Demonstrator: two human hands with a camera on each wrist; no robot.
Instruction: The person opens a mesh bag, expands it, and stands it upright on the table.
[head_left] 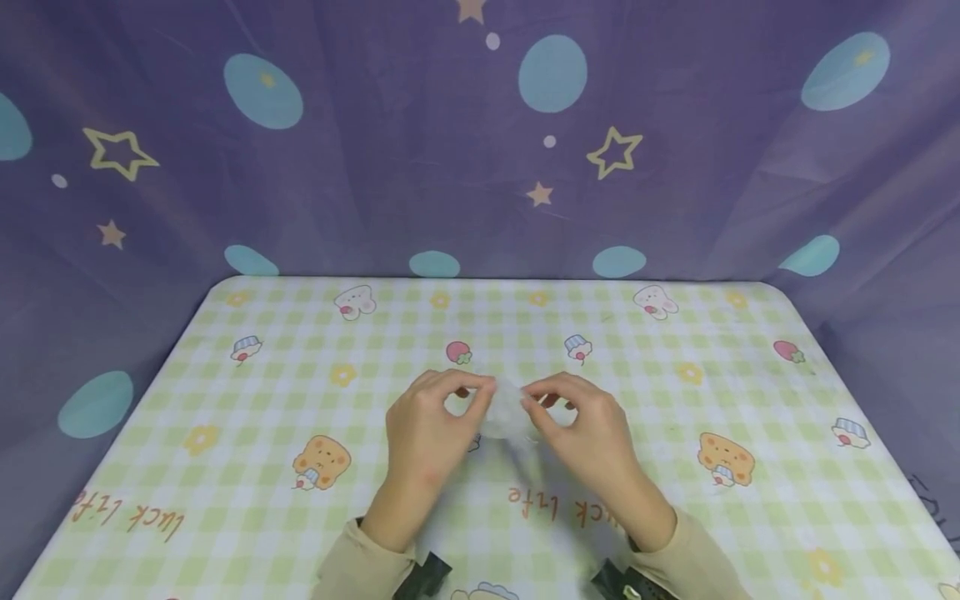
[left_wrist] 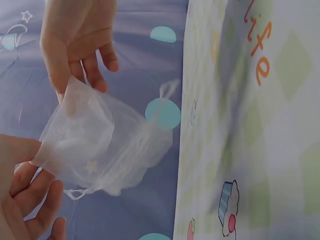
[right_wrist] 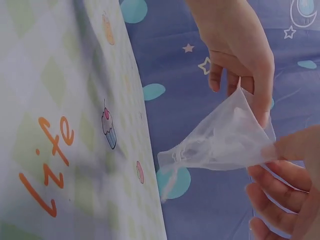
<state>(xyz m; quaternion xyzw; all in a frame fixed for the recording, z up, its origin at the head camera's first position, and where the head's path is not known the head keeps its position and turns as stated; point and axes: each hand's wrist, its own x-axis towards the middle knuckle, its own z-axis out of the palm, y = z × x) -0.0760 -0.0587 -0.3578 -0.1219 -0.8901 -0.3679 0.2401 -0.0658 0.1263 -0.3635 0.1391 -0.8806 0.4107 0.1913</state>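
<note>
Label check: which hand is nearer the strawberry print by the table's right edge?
Right: the right hand is left of the strawberry print; the left hand is farther left.

In head view, bag (head_left: 498, 421) outline is blurred against the bench (head_left: 258, 400). Left hand (left_wrist: 30, 197) is cut off by left edge in left wrist view, right hand (right_wrist: 300, 182) by right edge in right wrist view. Sleeves (head_left: 363, 567) cropped at head view's bottom; lettering (head_left: 552, 503) partly covered by right forearm (head_left: 637, 504).

Sheer mesh pouch (left_wrist: 107, 135), smooth matt tablecloth (head_left: 405, 333)
</note>
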